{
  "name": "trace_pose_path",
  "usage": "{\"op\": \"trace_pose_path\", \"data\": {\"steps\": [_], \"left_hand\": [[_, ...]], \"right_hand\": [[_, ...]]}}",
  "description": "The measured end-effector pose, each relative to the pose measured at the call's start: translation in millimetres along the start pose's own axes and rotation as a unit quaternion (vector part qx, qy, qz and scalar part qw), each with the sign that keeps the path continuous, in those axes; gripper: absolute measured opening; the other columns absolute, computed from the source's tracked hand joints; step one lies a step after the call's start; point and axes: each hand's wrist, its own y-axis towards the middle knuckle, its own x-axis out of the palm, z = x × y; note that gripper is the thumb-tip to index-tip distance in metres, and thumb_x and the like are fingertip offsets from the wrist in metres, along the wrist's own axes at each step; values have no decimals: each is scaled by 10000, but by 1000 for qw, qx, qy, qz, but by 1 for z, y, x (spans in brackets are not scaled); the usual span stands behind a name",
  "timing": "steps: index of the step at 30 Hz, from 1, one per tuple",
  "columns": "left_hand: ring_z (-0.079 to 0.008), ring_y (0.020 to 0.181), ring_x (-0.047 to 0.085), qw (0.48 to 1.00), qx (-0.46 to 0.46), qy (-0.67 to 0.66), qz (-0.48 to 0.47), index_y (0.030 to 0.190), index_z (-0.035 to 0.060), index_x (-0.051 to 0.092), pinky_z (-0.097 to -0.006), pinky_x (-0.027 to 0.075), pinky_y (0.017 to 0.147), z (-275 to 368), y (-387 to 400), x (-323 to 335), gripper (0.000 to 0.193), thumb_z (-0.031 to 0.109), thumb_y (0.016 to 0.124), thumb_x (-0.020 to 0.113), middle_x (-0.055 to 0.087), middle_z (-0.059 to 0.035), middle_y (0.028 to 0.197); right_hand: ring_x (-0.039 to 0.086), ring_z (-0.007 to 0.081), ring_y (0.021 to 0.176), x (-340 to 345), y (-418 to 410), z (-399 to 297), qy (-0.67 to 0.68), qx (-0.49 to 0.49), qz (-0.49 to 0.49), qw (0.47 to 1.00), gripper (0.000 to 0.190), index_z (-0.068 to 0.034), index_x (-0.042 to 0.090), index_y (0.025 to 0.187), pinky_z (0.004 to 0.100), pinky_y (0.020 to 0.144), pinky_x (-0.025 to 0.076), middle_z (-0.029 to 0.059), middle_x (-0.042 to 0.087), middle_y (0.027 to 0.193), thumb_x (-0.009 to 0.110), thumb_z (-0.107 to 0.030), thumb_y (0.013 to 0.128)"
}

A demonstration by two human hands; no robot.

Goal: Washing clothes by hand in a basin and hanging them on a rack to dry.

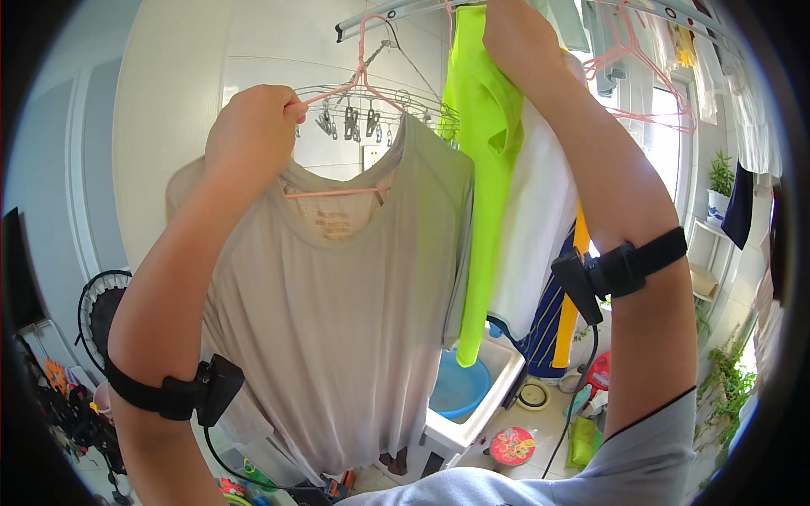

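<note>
My left hand is closed on the left shoulder of a pink hanger that carries a beige T-shirt. The hanger's bar shows inside the shirt's neck, and its hook rises near the end of a metal drying rail. My right hand is raised at the top of a neon-green garment; its fingers are hidden at the picture's upper edge, so its grip cannot be made out. A white garment hangs just right of the green one.
Behind the shirt hangs a wire clip rack with clips. Empty pink hangers and other laundry hang at the upper right. Below stand a white sink with a blue basin and a round red stool. Potted plants are at the right.
</note>
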Motion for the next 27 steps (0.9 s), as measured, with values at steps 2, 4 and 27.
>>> {"op": "trace_pose_path", "data": {"steps": [2,4,27], "left_hand": [[-215,565,535,999,-24,18,-23,758,34,619,-341,418,548,0,-1,-4,225,186,859,487,561,-98,623],[-246,623,570,998,-43,33,-44,751,52,623,-367,438,576,0,1,-3,249,216,880,486,595,-104,692],[-254,627,566,999,-10,38,-22,758,6,632,-341,438,599,-11,7,23,205,134,820,483,599,-138,676]], "right_hand": [[622,298,758,-9,-4,-7,-8,52,-77,996,136,36,587,862,378,693,500,179,626,806,518,-45,777],[619,319,735,-20,-7,-9,34,76,-99,992,173,26,602,819,382,654,499,188,625,797,510,-103,750],[491,171,676,97,19,-18,314,323,-365,815,557,-29,565,1005,305,553,431,101,517,888,690,-427,636]]}}
